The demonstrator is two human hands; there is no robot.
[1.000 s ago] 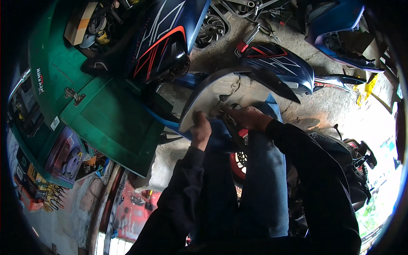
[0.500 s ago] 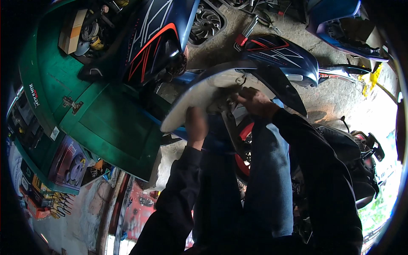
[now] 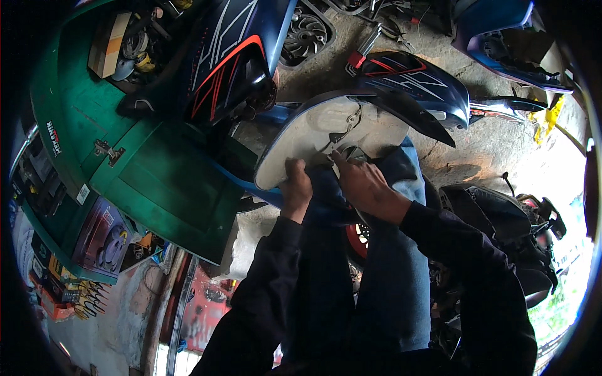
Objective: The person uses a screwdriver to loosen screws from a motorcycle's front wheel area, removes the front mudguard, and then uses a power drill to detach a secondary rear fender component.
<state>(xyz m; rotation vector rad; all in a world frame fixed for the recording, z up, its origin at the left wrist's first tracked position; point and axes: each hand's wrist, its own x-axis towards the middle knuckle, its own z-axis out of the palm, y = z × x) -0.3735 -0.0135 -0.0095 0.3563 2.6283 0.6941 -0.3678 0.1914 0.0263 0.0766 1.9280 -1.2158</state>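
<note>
A motorcycle front fender (image 3: 301, 136) lies across my knees, its dusty beige inner side turned up and a dark pointed end (image 3: 419, 114) to the right. My left hand (image 3: 296, 190) is closed on the fender's near left edge, with the thumb over the inner side. My right hand (image 3: 368, 187) is closed at a gap in the middle of the fender, fingers pinched at its edge. What lies under those fingers is hidden.
Blue body panels with red and white lines (image 3: 229, 62) lie beyond the fender. A green cabinet door (image 3: 169, 188) is at the left. Red-handled hex keys (image 3: 362, 50) lie on the concrete floor. A motorcycle (image 3: 501, 219) stands at the right; a red wheel (image 3: 358, 239) shows between my legs.
The fender has shifted slightly right and tilted, showing more of its inner side. My right hand has moved down and left from its upper part to the gap. My left hand has moved slightly right.
</note>
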